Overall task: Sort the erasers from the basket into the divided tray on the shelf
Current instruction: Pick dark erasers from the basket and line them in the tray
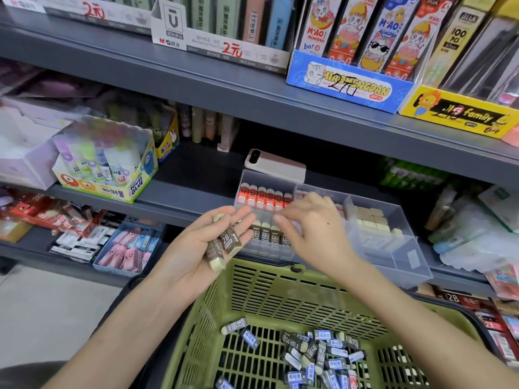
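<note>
Head: brown erasers (pixel 226 242) atop left grip (pixel 193 249)

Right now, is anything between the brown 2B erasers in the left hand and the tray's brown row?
Only the right hand, hovering over the divided tray and partly covering its brown row. No lid shows.

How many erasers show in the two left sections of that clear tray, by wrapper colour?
Red-sleeved erasers, back section: 6
Brown-sleeved erasers, front section: 4
Total: 10 in view. The left hand and right hand reach in front of the tray and may hide more.
</note>
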Available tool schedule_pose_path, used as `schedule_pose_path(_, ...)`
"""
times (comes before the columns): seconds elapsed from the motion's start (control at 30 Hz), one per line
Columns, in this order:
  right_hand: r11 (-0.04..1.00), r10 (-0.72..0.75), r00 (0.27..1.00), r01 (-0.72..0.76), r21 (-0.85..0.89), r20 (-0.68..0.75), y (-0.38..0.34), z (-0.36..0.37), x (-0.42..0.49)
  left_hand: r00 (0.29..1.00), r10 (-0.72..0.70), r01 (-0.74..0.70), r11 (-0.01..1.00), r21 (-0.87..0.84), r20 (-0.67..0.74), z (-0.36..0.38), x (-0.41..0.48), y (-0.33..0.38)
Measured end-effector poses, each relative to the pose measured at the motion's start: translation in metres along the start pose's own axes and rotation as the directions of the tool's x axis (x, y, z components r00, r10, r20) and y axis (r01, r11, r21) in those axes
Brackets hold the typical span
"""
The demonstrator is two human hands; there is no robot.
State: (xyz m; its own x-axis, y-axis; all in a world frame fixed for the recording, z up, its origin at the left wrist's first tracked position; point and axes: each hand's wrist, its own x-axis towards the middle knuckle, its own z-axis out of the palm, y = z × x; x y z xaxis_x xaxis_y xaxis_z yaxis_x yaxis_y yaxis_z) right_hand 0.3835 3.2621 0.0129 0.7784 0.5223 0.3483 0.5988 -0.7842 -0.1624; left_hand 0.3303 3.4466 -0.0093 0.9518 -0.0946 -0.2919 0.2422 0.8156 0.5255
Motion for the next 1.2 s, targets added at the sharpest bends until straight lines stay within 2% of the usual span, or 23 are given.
schedule_pose_path(0.03,0.968,0.074,0.997,-0.066,0.241,-0.025,-0.013,-0.005,-0.004,1.000,0.015,-0.015,1.000,0.012,0.007,0.001,0.000,-0.001)
schedule_pose_path(0.07,0.901,0.130,0.991,-0.133,0.412,0.036,-0.026,-0.009,-0.006,0.999,0.031,-0.032,0.999,0.023,0.016,0.002,-0.001,-0.002)
schedule_pose_path(0.1,0.848,0.167,0.978,-0.207,0.487,0.125,-0.039,-0.010,-0.007,0.999,0.047,-0.048,0.998,0.034,0.025,0.003,-0.001,-0.003)
schedule_pose_path(0.17,0.812,0.215,0.942,-0.319,0.489,0.257,-0.055,-0.008,-0.008,0.996,0.081,-0.083,0.994,0.075,0.040,0.006,-0.002,-0.006)
schedule_pose_path(0.27,0.709,0.235,0.917,-0.389,0.588,0.323,-0.060,-0.006,-0.001,0.985,0.142,-0.158,0.968,0.195,0.096,0.009,-0.005,-0.005)
schedule_pose_path(0.37,0.442,0.217,0.869,-0.494,0.749,0.445,-0.052,-0.008,0.009,0.974,0.196,-0.220,0.940,0.260,0.113,0.007,-0.006,0.003)
schedule_pose_path(0.4,0.361,0.257,0.844,-0.536,0.763,0.471,-0.047,-0.007,0.013,0.973,0.217,-0.230,0.941,0.250,0.079,0.004,-0.004,0.007)
schedule_pose_path(0.43,0.322,0.312,0.817,-0.572,0.755,0.485,-0.041,-0.007,0.018,0.972,0.235,-0.234,0.946,0.225,0.021,0.001,-0.002,0.011)
schedule_pose_path(0.47,0.327,0.371,0.788,-0.606,0.725,0.492,-0.035,-0.005,0.024,0.968,0.246,-0.232,0.953,0.193,-0.050,-0.001,0.000,0.015)
schedule_pose_path(0.6,0.502,0.507,0.696,-0.718,0.482,0.508,-0.027,0.009,0.040,0.938,0.153,-0.138,0.988,0.070,-0.312,-0.006,0.006,0.028)
schedule_pose_path(0.73,0.505,0.504,0.628,-0.771,0.388,0.593,-0.035,0.023,0.053,0.938,0.054,-0.056,0.998,0.003,-0.342,-0.010,0.007,0.034)
schedule_pose_path(0.9,0.545,0.451,0.595,-0.774,0.322,0.665,-0.039,0.025,0.061,0.951,0.011,-0.053,0.990,-0.129,-0.310,-0.008,0.003,0.037)
schedule_pose_path(0.97,0.595,0.437,0.612,-0.746,0.299,0.659,-0.039,0.024,0.062,0.954,0.027,-0.073,0.987,-0.142,-0.299,-0.007,0.002,0.037)
schedule_pose_path(1.1,0.739,0.379,0.678,-0.631,0.235,0.630,-0.038,0.019,0.061,0.959,0.138,-0.150,0.988,-0.032,-0.247,-0.006,0.003,0.036)
schedule_pose_path(1.17,0.838,0.361,0.781,-0.512,0.191,0.509,-0.038,0.016,0.057,0.960,0.197,-0.199,0.980,0.010,-0.199,-0.007,0.003,0.034)
schedule_pose_path(1.2,0.857,0.345,0.839,-0.464,0.225,0.420,-0.040,0.013,0.053,0.959,0.226,-0.226,0.974,0.023,-0.169,-0.007,0.004,0.033)
